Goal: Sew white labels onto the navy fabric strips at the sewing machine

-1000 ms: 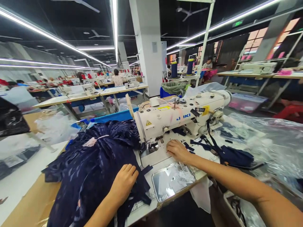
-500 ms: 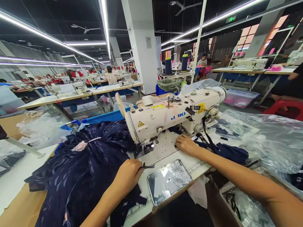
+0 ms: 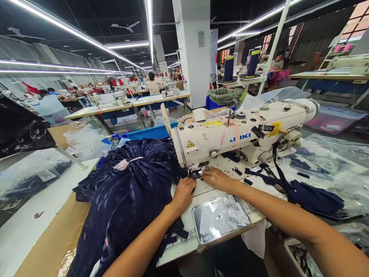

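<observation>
Navy fabric (image 3: 135, 192) lies eight o'clock from our machine (image 3: 225, 134), likely for reach; left hand (image 3: 183, 192), right hand (image 3: 218, 179) apart, grips unclear.

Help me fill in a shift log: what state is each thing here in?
Sewing machine: running or stopped, cannot tell
Left grip: fingers bent, near machine's needle end
Right grip: fingers near that end too
Navy fabric: gathered, heaped
Metal tray: holding labels
Thread cones: upright
Ceiling lights: lit

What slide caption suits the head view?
Left hand and right hand at the needle end of a sewing machine, beside bunched navy fabric.
</observation>
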Demonstrator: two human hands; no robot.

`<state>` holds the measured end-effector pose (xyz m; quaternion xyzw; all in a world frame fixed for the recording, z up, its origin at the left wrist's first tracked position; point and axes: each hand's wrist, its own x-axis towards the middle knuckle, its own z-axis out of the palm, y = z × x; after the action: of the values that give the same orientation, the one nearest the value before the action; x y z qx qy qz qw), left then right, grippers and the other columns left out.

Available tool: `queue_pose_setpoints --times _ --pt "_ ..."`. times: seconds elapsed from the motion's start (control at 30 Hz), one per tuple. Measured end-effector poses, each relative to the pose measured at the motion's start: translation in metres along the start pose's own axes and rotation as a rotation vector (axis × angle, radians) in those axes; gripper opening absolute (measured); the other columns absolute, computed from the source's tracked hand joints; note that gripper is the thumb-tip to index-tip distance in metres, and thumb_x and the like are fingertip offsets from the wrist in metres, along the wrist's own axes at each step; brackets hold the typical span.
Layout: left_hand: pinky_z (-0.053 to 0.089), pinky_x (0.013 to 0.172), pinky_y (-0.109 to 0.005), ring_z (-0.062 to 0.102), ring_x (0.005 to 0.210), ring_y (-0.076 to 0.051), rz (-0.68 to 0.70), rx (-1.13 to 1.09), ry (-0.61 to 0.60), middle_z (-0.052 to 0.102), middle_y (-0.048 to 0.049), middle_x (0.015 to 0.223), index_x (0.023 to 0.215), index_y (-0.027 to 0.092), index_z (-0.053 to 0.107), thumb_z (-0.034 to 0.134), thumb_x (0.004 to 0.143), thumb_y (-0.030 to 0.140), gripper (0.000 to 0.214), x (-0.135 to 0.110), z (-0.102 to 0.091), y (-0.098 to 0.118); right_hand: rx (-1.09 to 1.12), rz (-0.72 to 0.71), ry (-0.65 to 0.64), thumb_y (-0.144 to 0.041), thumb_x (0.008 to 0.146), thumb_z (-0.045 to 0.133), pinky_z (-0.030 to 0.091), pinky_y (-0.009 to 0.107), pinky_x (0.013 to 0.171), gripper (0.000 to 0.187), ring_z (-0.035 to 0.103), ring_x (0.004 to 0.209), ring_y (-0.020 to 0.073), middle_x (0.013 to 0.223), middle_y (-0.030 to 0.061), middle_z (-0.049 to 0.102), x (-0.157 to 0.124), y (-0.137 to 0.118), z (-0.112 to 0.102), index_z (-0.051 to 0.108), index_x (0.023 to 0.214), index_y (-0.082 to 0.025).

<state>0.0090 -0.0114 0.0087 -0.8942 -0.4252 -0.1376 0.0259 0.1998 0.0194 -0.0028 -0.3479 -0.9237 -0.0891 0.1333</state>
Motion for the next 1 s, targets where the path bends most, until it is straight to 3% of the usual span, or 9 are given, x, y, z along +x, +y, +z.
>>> queue_pose_setpoints --times 0.13,0.27,0.43,0.63,0.8,1.0 --pt "0.038 0.078 -0.033 0.05 0.086 -0.019 0.103 -0.028 -0.031 0.059 -0.0054 0.09 0.087 0.015 0.055 0.043 0.07 0.001 0.025 -0.015 -0.006 -0.001 -0.13 -0.01 -0.105 0.0 0.081 0.042 0.042 0.029 0.068 0.021 0.056 0.076 0.0174 0.086 0.0117 0.06 0.005 -0.007 -0.009 0.06 0.085 -0.01" --pt "0.036 0.087 -0.039 0.048 0.094 -0.022 0.165 0.02 -0.034 0.058 -0.0086 0.099 0.099 0.012 0.055 0.044 0.075 0.006 0.028 -0.023 -0.008 0.003 -0.13 0.059 -0.135 -0.01 0.087 0.04 0.041 0.026 0.06 0.019 0.056 0.067 0.0154 0.084 0.0097 0.06 0.014 -0.012 -0.007 0.059 0.085 -0.012" --pt "0.037 0.091 -0.039 0.047 0.1 -0.023 0.216 0.068 -0.045 0.057 -0.0108 0.102 0.102 0.008 0.055 0.041 0.078 0.004 0.028 -0.025 -0.005 0.003 -0.057 0.156 -0.04 -0.02 0.087 0.044 0.04 0.026 0.062 0.015 0.056 0.068 0.0159 0.083 0.0078 0.061 0.017 -0.015 0.001 0.057 0.084 -0.014" --pt "0.044 0.086 -0.032 0.05 0.098 -0.022 0.209 0.094 -0.081 0.058 -0.0113 0.103 0.103 0.006 0.055 0.039 0.08 0.001 0.029 -0.026 -0.002 0.003 0.075 0.355 -0.136 -0.014 0.084 0.046 0.038 0.029 0.069 0.012 0.057 0.073 0.0194 0.087 0.0121 0.061 0.017 -0.019 -0.006 0.058 0.085 -0.011" --pt "0.044 0.087 -0.032 0.05 0.101 -0.022 0.216 0.121 -0.101 0.057 -0.0123 0.11 0.104 0.006 0.055 0.039 0.081 0.001 0.029 -0.026 -0.003 0.004 0.158 0.347 -0.147 -0.008 0.082 0.043 0.036 0.026 0.066 0.016 0.056 0.076 0.0179 0.083 0.0076 0.061 0.022 -0.023 -0.008 0.057 0.08 -0.014" --pt "0.045 0.083 -0.035 0.049 0.102 -0.023 0.215 0.128 -0.118 0.052 -0.0123 0.12 0.098 0.008 0.057 0.038 0.078 0.0 0.029 -0.024 -0.004 0.004 0.307 0.352 -0.094 -0.009 0.08 0.046 0.036 0.024 0.065 0.013 0.053 0.074 0.0149 0.072 0.0014 0.059 0.028 -0.024 0.005 0.054 0.072 -0.017"
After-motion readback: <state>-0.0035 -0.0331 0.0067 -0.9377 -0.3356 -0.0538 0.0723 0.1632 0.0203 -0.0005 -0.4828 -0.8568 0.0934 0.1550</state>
